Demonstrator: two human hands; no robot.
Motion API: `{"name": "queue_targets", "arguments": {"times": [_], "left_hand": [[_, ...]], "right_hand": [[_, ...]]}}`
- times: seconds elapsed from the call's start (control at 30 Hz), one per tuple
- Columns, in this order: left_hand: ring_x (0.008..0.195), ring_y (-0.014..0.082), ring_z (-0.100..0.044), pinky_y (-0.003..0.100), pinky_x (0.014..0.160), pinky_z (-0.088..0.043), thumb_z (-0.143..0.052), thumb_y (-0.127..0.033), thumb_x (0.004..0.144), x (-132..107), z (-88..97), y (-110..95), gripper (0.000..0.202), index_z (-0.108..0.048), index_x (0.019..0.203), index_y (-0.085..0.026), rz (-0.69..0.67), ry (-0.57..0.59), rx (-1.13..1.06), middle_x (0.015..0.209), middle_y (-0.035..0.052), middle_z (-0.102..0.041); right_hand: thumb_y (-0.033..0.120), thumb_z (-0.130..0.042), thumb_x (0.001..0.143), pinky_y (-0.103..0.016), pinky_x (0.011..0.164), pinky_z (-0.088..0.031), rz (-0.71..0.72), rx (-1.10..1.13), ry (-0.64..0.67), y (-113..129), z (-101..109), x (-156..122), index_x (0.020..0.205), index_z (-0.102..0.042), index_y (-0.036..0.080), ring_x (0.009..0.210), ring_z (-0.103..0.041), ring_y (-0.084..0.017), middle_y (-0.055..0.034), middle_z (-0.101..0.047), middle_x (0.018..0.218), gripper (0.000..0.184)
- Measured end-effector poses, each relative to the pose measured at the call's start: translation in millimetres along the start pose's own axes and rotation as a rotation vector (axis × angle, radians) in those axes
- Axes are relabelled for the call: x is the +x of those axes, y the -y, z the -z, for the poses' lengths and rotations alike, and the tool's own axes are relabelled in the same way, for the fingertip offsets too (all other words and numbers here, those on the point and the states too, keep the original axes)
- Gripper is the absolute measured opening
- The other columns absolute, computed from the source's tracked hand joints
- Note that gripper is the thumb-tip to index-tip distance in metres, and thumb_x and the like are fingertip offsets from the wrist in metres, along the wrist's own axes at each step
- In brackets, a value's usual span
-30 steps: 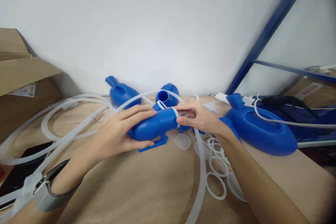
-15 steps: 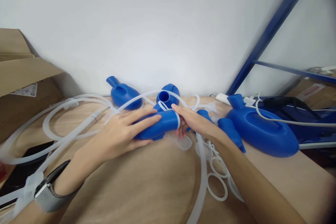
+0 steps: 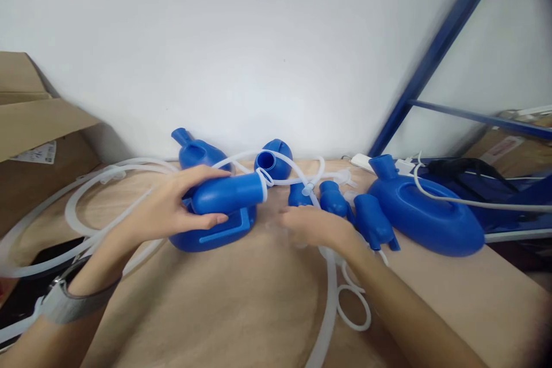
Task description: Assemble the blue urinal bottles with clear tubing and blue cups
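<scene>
My left hand [image 3: 172,207] is wrapped round the neck of a blue plastic bottle [image 3: 219,207] with a white ring at its mouth; the bottle's body rests on the brown table [image 3: 241,310]. My right hand [image 3: 314,227] is low over the table to the right of the bottle's mouth, blurred by motion, over white rings [image 3: 353,305] and a white tube [image 3: 330,293]. Small blue spout pieces [image 3: 334,198] lie just behind it.
Two more blue bottles [image 3: 196,152] stand by the white wall; a large one [image 3: 426,213] lies at right. Coils of white tubing [image 3: 99,190] cover the left side. A cardboard box [image 3: 34,132] is at far left, a blue shelf frame [image 3: 444,40] at right.
My left hand has drawn the blue bottle leftward and set its body on the table. My right hand has let go of the bottle's mouth and dropped toward the rings.
</scene>
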State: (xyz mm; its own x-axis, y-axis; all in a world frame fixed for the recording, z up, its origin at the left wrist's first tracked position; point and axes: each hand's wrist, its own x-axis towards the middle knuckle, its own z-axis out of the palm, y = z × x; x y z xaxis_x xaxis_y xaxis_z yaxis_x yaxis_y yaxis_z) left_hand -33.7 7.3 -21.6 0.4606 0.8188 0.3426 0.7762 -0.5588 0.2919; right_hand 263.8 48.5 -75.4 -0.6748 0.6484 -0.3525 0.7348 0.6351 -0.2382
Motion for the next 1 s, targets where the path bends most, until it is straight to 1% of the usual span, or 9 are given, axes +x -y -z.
{"name": "queue_targets", "arguments": {"times": [0.07,0.13,0.23,0.33,0.5,0.6,0.7,0.87,1.0], "left_hand": [[0.102,0.0272,-0.069,0.035,0.09,-0.055,-0.073,-0.057,0.081,-1,0.3,1,0.063,-0.062,0.136,-0.027,0.006,-0.017,0.007,0.121,0.0041,-0.072],[0.101,0.0269,-0.069,0.035,0.089,-0.054,-0.073,-0.057,0.081,-1,0.0,2,0.063,-0.062,0.135,-0.027,0.006,-0.033,0.006,0.12,0.0041,-0.072],[0.098,0.0263,-0.07,0.035,0.087,-0.055,-0.074,-0.058,0.08,-1,-0.3,1,0.063,-0.063,0.134,-0.027,0.008,-0.041,0.009,0.118,0.0038,-0.073],[0.098,0.026,-0.07,0.035,0.086,-0.055,-0.074,-0.057,0.08,-1,-0.1,2,0.062,-0.063,0.133,-0.027,0.012,-0.057,0.007,0.119,0.004,-0.073],[0.099,0.026,-0.07,0.034,0.086,-0.056,-0.076,-0.056,0.079,-1,-0.8,4,0.064,-0.063,0.134,-0.026,-0.003,-0.091,-0.006,0.121,0.0047,-0.073],[0.102,0.0257,-0.07,0.034,0.088,-0.056,-0.076,-0.055,0.08,-2,-3.3,1,0.062,-0.063,0.134,-0.027,-0.041,-0.08,-0.021,0.121,0.004,-0.073],[0.104,0.0258,-0.071,0.035,0.094,-0.056,-0.076,-0.054,0.081,0,-7.3,-5,0.062,-0.062,0.135,-0.027,-0.073,-0.08,-0.039,0.123,0.0043,-0.074],[0.104,0.0259,-0.072,0.037,0.098,-0.056,-0.077,-0.054,0.081,3,-11.9,-10,0.063,-0.062,0.135,-0.024,-0.107,-0.08,-0.068,0.123,0.0057,-0.074],[0.104,0.0275,-0.071,0.038,0.095,-0.057,-0.076,-0.058,0.08,3,-11.9,-8,0.064,-0.063,0.133,-0.024,-0.015,-0.181,-0.09,0.125,0.0069,-0.073]], "right_hand": [[0.004,-0.057,0.087,-0.034,0.074,-0.049,-0.013,-0.127,-0.007,5,-8,8,0.102,-0.075,0.012,0.094,-0.073,-0.029,-0.0175,-0.075,0.107,0.025],[0.002,-0.052,0.087,-0.032,0.069,-0.044,0.033,-0.192,-0.03,6,-10,12,0.091,-0.073,0.014,0.086,-0.072,-0.026,-0.014,-0.075,0.094,0.025],[0.012,-0.055,0.09,-0.03,0.063,-0.039,0.12,-0.105,-0.1,4,4,4,0.084,-0.068,0.019,0.076,-0.066,-0.021,-0.0055,-0.072,0.084,0.016],[0.022,-0.056,0.093,-0.028,0.064,-0.039,0.16,0.084,-0.2,-1,25,-13,0.084,-0.063,0.021,0.075,-0.062,-0.017,-0.0012,-0.07,0.084,0.012],[0.034,-0.058,0.096,-0.03,0.071,-0.047,0.098,0.384,-0.569,-20,41,-30,0.088,-0.06,0.022,0.079,-0.066,-0.018,0.0,-0.071,0.086,0.015],[0.042,-0.061,0.096,-0.031,0.068,-0.05,0.041,0.593,-0.846,-24,38,-24,0.087,-0.055,0.022,0.074,-0.066,-0.018,0.0007,-0.068,0.081,0.022],[0.045,-0.064,0.094,-0.03,0.064,-0.054,0.056,0.851,-1.014,-16,31,-12,0.087,-0.048,0.025,0.07,-0.067,-0.017,0.0021,-0.066,0.08,0.027],[0.042,-0.062,0.097,-0.033,0.076,-0.057,0.235,1.04,-1.072,15,23,-3,0.089,-0.046,0.027,0.088,-0.07,-0.019,0.0001,-0.065,0.092,0.024],[0.037,-0.062,0.098,-0.04,0.1,-0.052,0.366,1.187,-0.979,28,21,-5,0.089,-0.047,0.026,0.117,-0.066,-0.022,-0.0045,-0.071,0.117,0.021]]}}
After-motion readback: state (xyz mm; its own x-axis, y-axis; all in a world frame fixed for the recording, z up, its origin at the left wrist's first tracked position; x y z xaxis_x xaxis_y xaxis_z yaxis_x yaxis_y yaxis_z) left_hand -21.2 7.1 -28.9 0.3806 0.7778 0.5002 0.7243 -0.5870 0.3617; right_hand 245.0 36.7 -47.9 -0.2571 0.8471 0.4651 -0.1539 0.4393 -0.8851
